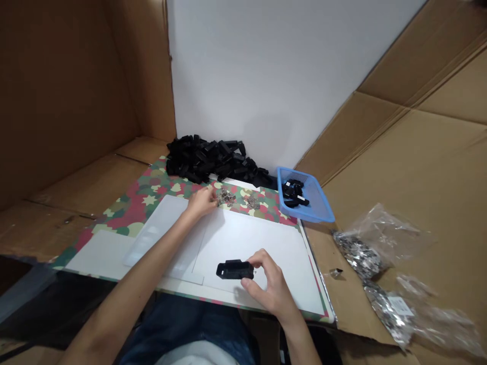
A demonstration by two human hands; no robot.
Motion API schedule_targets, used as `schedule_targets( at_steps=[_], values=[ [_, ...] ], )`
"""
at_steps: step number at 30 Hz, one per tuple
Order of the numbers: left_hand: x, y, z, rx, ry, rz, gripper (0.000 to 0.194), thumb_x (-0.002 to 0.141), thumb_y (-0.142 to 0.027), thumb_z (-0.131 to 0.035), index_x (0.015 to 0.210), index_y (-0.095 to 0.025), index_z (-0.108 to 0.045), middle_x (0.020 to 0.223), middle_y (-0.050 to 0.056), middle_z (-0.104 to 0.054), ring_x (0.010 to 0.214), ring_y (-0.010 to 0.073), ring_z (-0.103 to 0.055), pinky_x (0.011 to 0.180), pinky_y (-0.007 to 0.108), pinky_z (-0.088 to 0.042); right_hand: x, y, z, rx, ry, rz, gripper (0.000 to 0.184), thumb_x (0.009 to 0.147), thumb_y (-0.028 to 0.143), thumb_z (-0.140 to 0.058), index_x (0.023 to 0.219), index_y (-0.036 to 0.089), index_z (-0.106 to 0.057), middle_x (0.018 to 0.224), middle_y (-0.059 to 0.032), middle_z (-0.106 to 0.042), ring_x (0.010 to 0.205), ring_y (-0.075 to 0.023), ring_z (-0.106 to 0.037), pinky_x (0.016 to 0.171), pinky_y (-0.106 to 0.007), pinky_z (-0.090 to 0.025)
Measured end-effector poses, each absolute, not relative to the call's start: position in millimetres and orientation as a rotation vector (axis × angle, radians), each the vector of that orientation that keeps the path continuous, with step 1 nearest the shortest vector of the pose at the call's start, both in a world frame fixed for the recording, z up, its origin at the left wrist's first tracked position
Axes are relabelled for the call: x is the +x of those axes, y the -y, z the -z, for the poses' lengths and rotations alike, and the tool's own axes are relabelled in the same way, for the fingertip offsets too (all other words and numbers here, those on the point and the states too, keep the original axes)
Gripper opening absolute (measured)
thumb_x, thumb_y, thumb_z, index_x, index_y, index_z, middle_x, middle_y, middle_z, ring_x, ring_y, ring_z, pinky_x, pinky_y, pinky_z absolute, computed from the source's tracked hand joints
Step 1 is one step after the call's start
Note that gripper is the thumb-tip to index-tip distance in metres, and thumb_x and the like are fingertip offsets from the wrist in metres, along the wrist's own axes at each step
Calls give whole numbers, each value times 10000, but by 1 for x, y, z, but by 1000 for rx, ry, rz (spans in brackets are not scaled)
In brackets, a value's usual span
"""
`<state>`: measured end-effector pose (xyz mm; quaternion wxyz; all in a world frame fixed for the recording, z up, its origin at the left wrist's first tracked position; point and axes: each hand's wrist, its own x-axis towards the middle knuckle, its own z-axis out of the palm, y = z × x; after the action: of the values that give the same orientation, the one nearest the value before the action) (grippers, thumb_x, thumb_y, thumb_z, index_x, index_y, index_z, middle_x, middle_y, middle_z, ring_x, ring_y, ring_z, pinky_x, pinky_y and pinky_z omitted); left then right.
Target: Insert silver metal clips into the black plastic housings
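Observation:
My right hand [268, 284] grips a black plastic housing [235, 270] by its right end, thumb below and fingers above. The housing is a long, open hollow shape held over the white sheet [262, 243]. Farther off, my left hand [203, 202] reaches to the left edge of a small pile of metal parts [227, 196]. Its fingers are bent together at the pile, and whatever is between them is too small to make out. A second small heap of metal pieces [251, 203] lies to the right of the first.
Many black plastic parts [209, 159] are heaped against the white wall. A blue basket [317, 197] at the right holds several more. Clear bags of shiny metal pieces [359, 253] lie on cardboard to the right. A translucent sheet [152, 235] lies under my left forearm.

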<state>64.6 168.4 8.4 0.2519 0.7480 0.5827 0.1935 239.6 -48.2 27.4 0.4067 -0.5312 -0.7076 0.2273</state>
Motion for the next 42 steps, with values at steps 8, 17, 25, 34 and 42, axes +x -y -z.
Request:
schedule_targets(
  at_steps=[8,17,25,34,42],
  values=[
    [66,-171,9,2148,-1599,-392,281,931,-322,-588,1163,-166,-601,1180,86,-623,1024,219,-628,868,417,-544,249,56,-22,-1348,1728,-538,145,717,170,-553,844,232,-522,738,9,-547,675,-169,-530,620,-279,-448],
    [69,-171,7,2066,-1498,-501,302,931,-322,-587,1185,-158,-589,1199,92,-614,1033,225,-624,876,434,-542,249,50,-23,-1348,1723,-529,110,732,185,-557,829,229,-533,739,7,-548,677,-168,-525,619,-276,-447],
    [65,-171,-1,1653,-1252,-780,283,931,-327,-585,1144,-141,-599,1132,79,-633,962,206,-638,821,400,-556,252,54,-17,-1354,1653,-535,113,742,199,-570,847,235,-549,751,7,-558,682,-173,-519,631,-288,-433],
    [46,-83,-34,1110,-672,-892,301,764,-440,-681,727,-171,-551,736,36,-521,703,141,-530,636,256,-455,250,44,-21,-1259,1554,-684,99,766,223,-584,859,241,-555,760,10,-530,703,-171,-499,648,-286,-405],
    [43,-43,-30,941,-631,-879,350,748,-478,-709,701,-174,-543,737,29,-509,688,135,-499,643,257,-425,238,39,-15,-1170,1318,-1102,292,722,465,-668,809,226,-524,748,11,-472,672,-162,-463,623,-280,-387]
  ],
)
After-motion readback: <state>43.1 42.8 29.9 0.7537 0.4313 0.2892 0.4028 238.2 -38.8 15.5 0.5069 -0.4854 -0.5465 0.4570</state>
